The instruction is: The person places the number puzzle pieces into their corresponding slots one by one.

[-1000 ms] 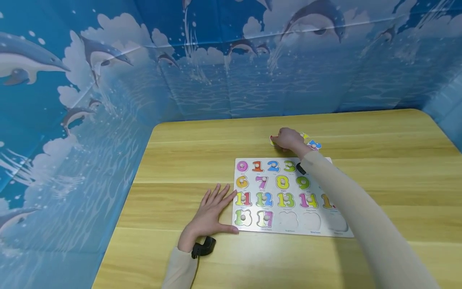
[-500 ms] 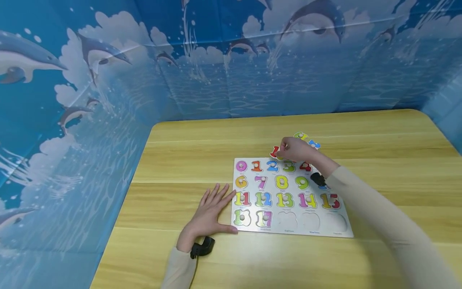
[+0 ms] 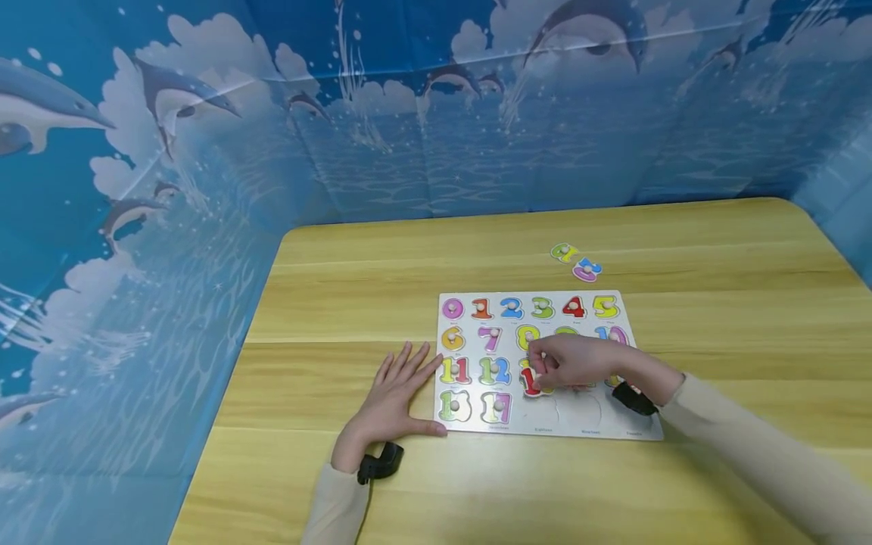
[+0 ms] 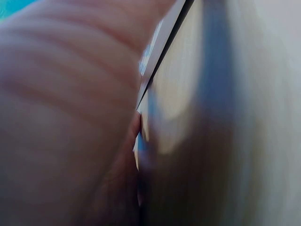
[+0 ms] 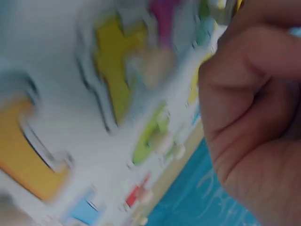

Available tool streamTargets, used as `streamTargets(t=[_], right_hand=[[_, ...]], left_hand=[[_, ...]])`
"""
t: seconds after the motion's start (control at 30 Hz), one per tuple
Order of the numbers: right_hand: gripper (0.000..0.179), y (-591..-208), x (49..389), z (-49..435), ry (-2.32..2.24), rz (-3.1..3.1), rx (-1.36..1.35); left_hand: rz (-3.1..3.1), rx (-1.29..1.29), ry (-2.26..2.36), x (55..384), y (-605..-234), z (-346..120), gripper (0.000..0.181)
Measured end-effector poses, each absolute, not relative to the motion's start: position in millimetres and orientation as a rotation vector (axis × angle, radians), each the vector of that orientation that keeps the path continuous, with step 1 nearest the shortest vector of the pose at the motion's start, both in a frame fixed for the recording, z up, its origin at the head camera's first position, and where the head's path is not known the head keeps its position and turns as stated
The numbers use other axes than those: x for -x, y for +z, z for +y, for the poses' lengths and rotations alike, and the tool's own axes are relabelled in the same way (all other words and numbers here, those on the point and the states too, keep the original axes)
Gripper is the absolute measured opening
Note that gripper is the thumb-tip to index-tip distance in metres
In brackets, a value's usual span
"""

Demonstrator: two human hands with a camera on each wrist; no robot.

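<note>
A white number puzzle board (image 3: 519, 415) lies on the table, its upper rows filled with coloured knobbed numbers. My right hand (image 3: 575, 359) pinches a number piece (image 3: 529, 381) with a red 1 over the board's middle; its second digit is mostly hidden by the fingers. In the right wrist view the curled right hand (image 5: 254, 117) fills the right side, and the held piece cannot be made out. My left hand (image 3: 391, 397) lies flat with spread fingers, index fingertip and thumb at the board's left edge. The left wrist view shows that hand (image 4: 70, 108) close up and blurred.
Behind the board lie two loose pieces: a green and yellow one (image 3: 564, 252) and a blue and purple one (image 3: 587, 269). Bare recesses show in the board's bottom row. A blue dolphin-print cloth (image 3: 409, 151) hangs along the table's (image 3: 341, 303) far side.
My right hand has picked up the piece with the red 1 from behind the board and carried it toward me, over the lower rows. The left hand has stayed at the board's edge.
</note>
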State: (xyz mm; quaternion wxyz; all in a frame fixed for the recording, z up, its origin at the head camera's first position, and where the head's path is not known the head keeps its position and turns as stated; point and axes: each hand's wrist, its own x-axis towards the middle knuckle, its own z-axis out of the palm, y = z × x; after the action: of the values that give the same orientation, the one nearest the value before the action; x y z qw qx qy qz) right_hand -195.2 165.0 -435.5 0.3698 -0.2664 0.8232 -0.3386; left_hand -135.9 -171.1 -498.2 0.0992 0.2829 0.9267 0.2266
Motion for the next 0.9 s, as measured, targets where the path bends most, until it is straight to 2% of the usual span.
streamTargets(t=[0.37,0.9], right_hand=[[0.024,-440.6,167.7,168.5,-0.818,2.135,0.663],[0.023,-442.4,158.2,159.0,-0.783,2.157,0.565]], left_hand=[[2.737,-0.829,0.661,136.5,-499.8,-169.7,0.107],[2.739,-0.857,0.697,133.5,-492.7,-169.1,0.107]])
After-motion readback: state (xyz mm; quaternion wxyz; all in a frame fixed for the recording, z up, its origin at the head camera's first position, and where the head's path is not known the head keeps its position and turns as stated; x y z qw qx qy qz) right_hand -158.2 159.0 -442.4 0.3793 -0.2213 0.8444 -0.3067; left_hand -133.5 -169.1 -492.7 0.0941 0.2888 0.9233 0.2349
